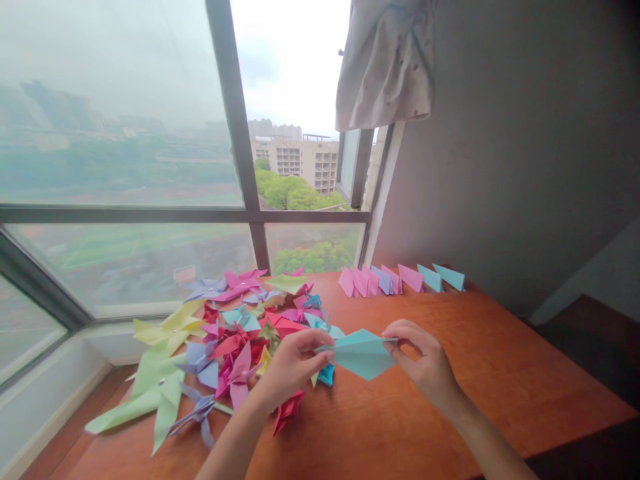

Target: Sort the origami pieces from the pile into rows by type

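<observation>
A folded light-blue paper [364, 355], shaped like a flat kite, is held up over the table between my two hands. My left hand [299, 360] pinches its left point between thumb and fingers. At the opposite point, my right hand [419, 357] has thumb and fingers closed on the paper. Just beyond and to the left of my left hand lies a pile of folded paper shapes [242, 371] in pink, red, purple, yellow and blue. A red folded piece [289, 412] lies below my left wrist.
Several folded paper pieces [411, 277], pink, purple and blue, stand in a row along the far edge of the wooden table [425, 427]. Light-green pinwheels [161, 383] lie at the left. A window [305, 217] and curtain [387, 67] are behind; a wall [500, 153] rises at right.
</observation>
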A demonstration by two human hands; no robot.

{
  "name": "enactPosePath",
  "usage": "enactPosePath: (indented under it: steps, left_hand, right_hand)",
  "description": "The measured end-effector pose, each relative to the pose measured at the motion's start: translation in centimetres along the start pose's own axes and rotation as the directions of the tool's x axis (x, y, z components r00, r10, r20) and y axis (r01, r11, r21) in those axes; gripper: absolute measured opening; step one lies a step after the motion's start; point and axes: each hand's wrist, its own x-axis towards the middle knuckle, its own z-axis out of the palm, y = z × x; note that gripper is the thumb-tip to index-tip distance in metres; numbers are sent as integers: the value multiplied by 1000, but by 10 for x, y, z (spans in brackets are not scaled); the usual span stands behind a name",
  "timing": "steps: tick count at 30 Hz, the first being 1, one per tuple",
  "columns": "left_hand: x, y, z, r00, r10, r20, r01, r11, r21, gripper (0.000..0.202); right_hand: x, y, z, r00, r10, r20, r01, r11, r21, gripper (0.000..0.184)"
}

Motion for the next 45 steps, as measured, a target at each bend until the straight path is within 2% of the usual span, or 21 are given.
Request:
enactPosePath:
  steps: [7,12,18,21,23,24,27,29,31,33,40,45]
  left_hand:
    - [-3,-11,-6,982,7,-187,-22,997,-76,21]
    - [-4,-9,-10,980,-7,-200,-6,998,-64,21]
    - [-5,-11,-12,967,-5,-256,-7,999,-45,24]
    - [-6,-11,-13,959,-6,-282,-3,999,-34,26]
    - [-7,-10,-11,961,0,-275,-5,1000,-19,25]
    - [-7,-10,-10,963,4,-270,-6,1000,-7,25]
    - [-7,-10,-5,967,21,-253,-10,999,46,23]
    - [-7,-12,-2,971,38,-237,-18,996,86,23]
    - [-7,-15,0,976,55,-211,-29,992,123,22]
    - [-8,-18,1,980,68,-186,-38,987,157,22]
    - [-9,-24,-1,979,92,-182,-50,973,224,21]
    - [-10,-20,0,976,101,-191,-50,965,259,22]
  right_hand:
    - [1,6,-1,997,-3,77,10,996,-91,10]
    - [3,8,-1,985,-48,165,76,982,-171,11]
    - [3,18,-3,983,-75,166,110,972,-208,15]
    - [4,40,-16,997,-25,67,41,970,-239,18]
    - [7,63,-29,995,43,-88,-66,957,-282,21]
    - [10,76,-37,980,80,-183,-133,944,-302,23]
    - [25,119,-59,884,180,-431,-353,861,-366,31]
    - [39,146,-69,832,239,-501,-483,756,-442,33]
    - [54,167,-75,804,301,-513,-569,641,-516,32]
    - [67,184,-74,792,347,-503,-604,568,-559,30]
    - [87,220,-55,750,458,-477,-657,429,-620,28]
    - [85,233,-49,734,514,-443,-660,389,-643,29]
